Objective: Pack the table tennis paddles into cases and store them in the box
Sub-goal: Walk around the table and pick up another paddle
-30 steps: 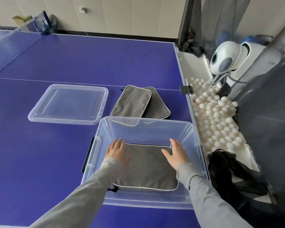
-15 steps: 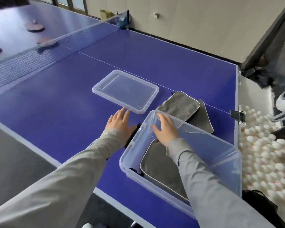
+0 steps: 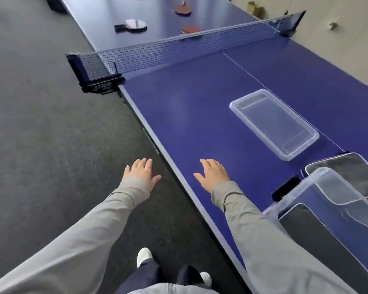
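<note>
- Paddles lie well apart from us, beyond the net, on the far half of the surface; we judge the step in hand is going to fetch them.
- We would walk round the net post, take one paddle by its handle, and bring it to the empty cases beside the box.
- In the head view, one filled grey case already lies in the clear box; the lid rests on the surface nearby.
- Our left hand hangs over the floor, fingers spread, its grip empty.
- Our right hand hovers over the surface edge, fingers straight, holding nothing.
</note>
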`<state>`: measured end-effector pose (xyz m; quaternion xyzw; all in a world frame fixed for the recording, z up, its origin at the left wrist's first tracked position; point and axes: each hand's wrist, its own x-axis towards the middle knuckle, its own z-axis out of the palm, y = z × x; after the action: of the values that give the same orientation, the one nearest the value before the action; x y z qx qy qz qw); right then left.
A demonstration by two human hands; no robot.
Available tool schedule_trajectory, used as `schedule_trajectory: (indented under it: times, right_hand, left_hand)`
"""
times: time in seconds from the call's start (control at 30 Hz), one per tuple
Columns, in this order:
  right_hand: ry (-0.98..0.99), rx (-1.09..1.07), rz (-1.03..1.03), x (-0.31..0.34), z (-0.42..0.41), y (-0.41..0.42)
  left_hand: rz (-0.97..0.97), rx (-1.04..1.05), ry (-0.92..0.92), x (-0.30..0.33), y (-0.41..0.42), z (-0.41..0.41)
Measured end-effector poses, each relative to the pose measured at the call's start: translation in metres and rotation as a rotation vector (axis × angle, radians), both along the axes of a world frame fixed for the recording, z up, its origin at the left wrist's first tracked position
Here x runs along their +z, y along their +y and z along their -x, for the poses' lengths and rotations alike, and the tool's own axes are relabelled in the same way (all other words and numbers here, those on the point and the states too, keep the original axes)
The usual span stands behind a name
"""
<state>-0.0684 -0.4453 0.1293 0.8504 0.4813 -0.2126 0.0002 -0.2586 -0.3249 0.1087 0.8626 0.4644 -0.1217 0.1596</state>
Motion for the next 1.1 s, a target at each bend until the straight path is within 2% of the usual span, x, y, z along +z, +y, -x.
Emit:
schedule_trajectory:
  times: [0.27,0.5,0.77,0.93,1.1]
  right_hand:
    - [0.064,0.283,0.254,-0.061,0.116,0.059]
    - [-0.035,0.477,0.418,-0.091,0.164,0.091]
    - [-0.080,0.679,0.460,-0.114,0.210,0.159]
    - [-0.064,0.740,0.403,-0.121,0.224,0.238]
    - [-0.032,0.711,0.393,-0.122,0.227,0.322]
  left_hand:
    - [0.192,0.305,0.097,-0.056,0.020,0.164]
    - [0.284,0.480,0.136,-0.083,0.005,0.249]
    - [0.410,0.634,0.182,-0.103,0.019,0.284]
    - [0.381,0.686,0.162,-0.104,0.087,0.288]
    - [0.355,0.723,0.144,-0.107,0.164,0.289]
